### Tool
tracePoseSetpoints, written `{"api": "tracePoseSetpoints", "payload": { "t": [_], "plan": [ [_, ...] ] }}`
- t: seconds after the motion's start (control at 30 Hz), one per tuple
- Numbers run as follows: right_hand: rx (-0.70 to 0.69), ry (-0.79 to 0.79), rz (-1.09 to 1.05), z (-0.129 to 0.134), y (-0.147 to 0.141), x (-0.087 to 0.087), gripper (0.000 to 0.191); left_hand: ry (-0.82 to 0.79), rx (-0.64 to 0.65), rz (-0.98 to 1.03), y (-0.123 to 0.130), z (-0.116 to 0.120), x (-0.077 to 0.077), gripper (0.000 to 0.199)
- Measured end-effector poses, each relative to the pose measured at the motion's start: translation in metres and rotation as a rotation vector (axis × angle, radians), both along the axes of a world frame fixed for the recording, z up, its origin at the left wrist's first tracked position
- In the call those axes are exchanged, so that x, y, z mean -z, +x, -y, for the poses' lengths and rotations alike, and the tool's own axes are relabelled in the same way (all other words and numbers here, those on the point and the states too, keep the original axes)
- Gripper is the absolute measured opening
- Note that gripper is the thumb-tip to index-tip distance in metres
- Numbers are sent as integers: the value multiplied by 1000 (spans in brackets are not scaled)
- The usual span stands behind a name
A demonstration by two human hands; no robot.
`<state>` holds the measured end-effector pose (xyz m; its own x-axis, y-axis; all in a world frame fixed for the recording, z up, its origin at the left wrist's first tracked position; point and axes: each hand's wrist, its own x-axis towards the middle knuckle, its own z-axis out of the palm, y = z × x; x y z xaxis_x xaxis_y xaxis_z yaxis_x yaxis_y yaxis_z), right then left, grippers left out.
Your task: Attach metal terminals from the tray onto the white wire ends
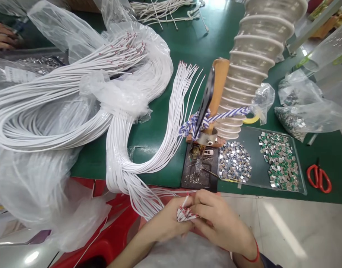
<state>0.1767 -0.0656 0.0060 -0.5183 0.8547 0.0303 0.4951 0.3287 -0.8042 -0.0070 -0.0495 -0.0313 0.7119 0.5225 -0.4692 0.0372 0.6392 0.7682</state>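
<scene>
My left hand (171,219) is closed around a bunch of white cable ends (184,213) with reddish tips, held low in front of my lap. One end sticks up above the others. My right hand (218,217) is closed too, its fingertips pressed on the same ends from the right; some of its grip is hidden. From the hands the white cables (117,156) run up over the table's edge into a thick bundle wrapped in clear plastic. One branch of it curves up across the green table, its red tips fanned out.
A wood-handled soldering stand (218,85) rises beside a ribbed clear hose (260,48). Right of it, a tray (256,163) holds small metal connectors and green boards. Red-handled scissors (319,178) lie farther right, below bagged parts (296,119). Another person's hand (3,35) shows top left.
</scene>
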Motion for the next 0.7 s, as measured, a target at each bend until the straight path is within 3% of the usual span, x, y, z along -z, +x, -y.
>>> {"api": "tracePoseSetpoints", "payload": {
  "t": [0.37,0.53,0.7],
  "plan": [
    [-6,12,-44,-6,0,1,33,-5,35,-17,-2,0,6,14],
    [56,-54,-117,-5,-4,4,30,33,51,26,-1,-5,-1,5],
    [125,-79,-294,1,0,7,13,34,53,101,-1,-8,-5,36]
  ]
}}
